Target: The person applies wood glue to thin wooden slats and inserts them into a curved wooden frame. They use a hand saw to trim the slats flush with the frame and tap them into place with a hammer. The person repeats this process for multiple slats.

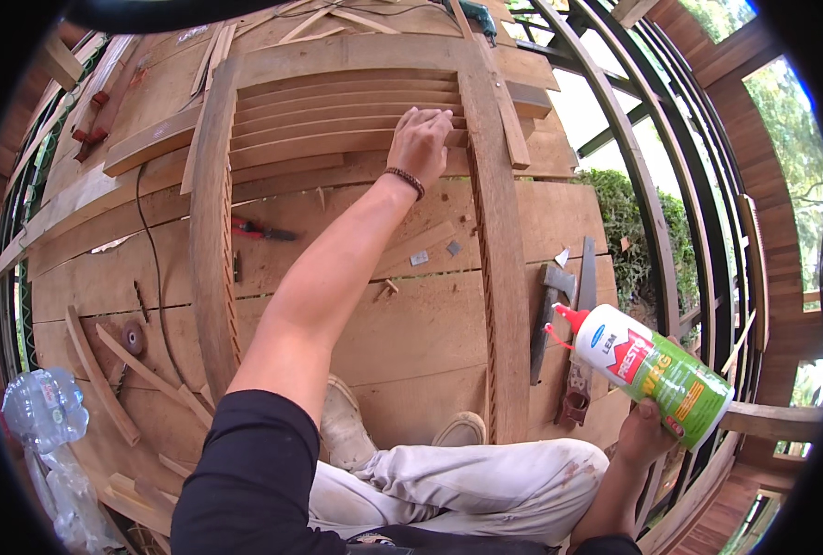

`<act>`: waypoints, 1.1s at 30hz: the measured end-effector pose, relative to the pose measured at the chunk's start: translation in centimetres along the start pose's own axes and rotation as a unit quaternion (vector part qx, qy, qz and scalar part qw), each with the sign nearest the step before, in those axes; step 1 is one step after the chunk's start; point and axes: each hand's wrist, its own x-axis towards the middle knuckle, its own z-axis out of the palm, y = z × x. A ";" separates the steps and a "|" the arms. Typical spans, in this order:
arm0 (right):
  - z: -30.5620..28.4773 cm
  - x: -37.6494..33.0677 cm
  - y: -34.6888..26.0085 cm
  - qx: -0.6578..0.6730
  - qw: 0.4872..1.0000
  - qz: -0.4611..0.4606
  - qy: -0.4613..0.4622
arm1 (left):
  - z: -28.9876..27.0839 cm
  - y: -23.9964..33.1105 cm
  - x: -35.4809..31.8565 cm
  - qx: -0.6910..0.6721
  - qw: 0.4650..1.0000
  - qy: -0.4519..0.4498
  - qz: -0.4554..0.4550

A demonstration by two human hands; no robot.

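My left hand (418,141) reaches out over a louvred wooden frame (212,213), its fingers curled around the right end of the nearest wooden slat (319,143). Several more slats (337,97) run across the top part of the frame, spaced apart. Slanted notches line the inner edges of both long side pieces. At the right, my right hand (645,435) grips a white and green glue bottle (666,375). The bottle is tilted, its red nozzle pointing up and left, with a small red cap hanging beside it.
A hatchet (547,314) and a handsaw (582,342) lie right of the frame. Inside it are a red and black tool (263,230) and small metal pieces (419,258). A plastic bottle (46,407), wood strips (101,375) and a cord (157,268) are at left; a green power tool (476,17) is far back.
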 end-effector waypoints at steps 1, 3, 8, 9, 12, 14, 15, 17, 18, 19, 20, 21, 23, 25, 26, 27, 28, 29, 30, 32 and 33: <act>0.2 0.2 -0.2 -0.004 1.000 -0.005 -0.008 | 0.1 -0.1 -0.3 -0.003 1.000 0.004 0.002; 0.4 0.1 0.0 0.006 1.000 -0.002 -0.006 | -0.3 -0.8 -0.7 0.000 1.000 0.007 0.008; -1.3 -0.3 1.8 0.031 0.998 -0.021 -0.044 | -1.9 0.0 -0.9 0.073 0.997 0.004 0.028; -2.4 -0.5 2.8 0.044 0.999 0.010 0.001 | -2.7 0.1 -1.5 0.087 0.996 0.028 0.019; -3.2 0.7 4.4 0.137 0.980 0.105 0.103 | -6.3 -2.2 -3.6 0.149 0.989 0.004 -0.018; -3.1 3.0 4.9 0.252 0.937 0.192 0.148 | -9.0 -4.1 -5.0 0.175 0.984 -0.003 -0.018; -2.8 4.6 5.3 0.281 0.923 0.233 0.119 | -10.3 -4.8 -5.1 0.171 0.985 0.000 -0.006; -1.9 8.1 7.6 0.265 0.923 0.270 0.073 | -13.1 -6.5 -5.8 0.207 0.978 -0.029 0.016; -2.7 10.0 10.3 0.205 0.932 0.298 0.017 | -14.1 -6.8 -6.0 0.204 0.978 -0.045 0.003; 0.6 11.5 8.8 0.070 0.953 0.294 -0.017 | -15.1 -6.9 -6.1 0.180 0.982 -0.048 -0.022; 3.4 13.4 8.0 -0.109 0.975 0.149 -0.126 | -15.9 -7.5 -6.1 0.160 0.986 -0.048 -0.017; 5.2 14.6 7.9 -0.305 0.927 0.046 -0.214 | -16.2 -7.6 -5.9 0.148 0.987 -0.051 -0.024; 9.3 16.6 8.0 -0.514 0.738 0.141 -0.413 | -16.0 -7.5 -5.7 0.140 0.988 -0.056 -0.035; 11.7 16.1 11.2 -0.619 0.593 0.021 -0.514 | -15.4 -7.2 -5.6 0.131 0.989 -0.049 -0.041; 13.1 15.9 13.5 -0.675 0.514 0.011 -0.528 | -15.3 -7.0 -5.4 0.129 0.990 -0.046 -0.042; 14.6 15.5 16.3 -0.725 0.431 0.004 -0.538 | -15.2 -6.9 -5.4 0.125 0.990 -0.045 -0.043; 15.4 14.8 20.5 -0.764 0.393 -0.020 -0.512 | -14.4 -6.3 -5.0 0.112 0.992 -0.044 -0.038; 16.3 14.5 23.2 -0.797 0.354 -0.047 -0.487 | -14.1 -6.1 -4.9 0.097 0.994 -0.038 -0.036; 18.7 14.4 23.1 -0.795 0.324 -0.071 -0.508 | -14.6 -6.5 -5.1 0.104 0.993 -0.041 -0.041; 21.9 13.7 22.5 -0.792 0.274 -0.115 -0.534 | -15.4 -7.0 -5.6 0.112 0.991 -0.049 -0.051; 22.8 13.3 22.2 -0.791 0.255 -0.137 -0.539 | -15.6 -7.1 -5.6 0.109 0.991 -0.052 -0.059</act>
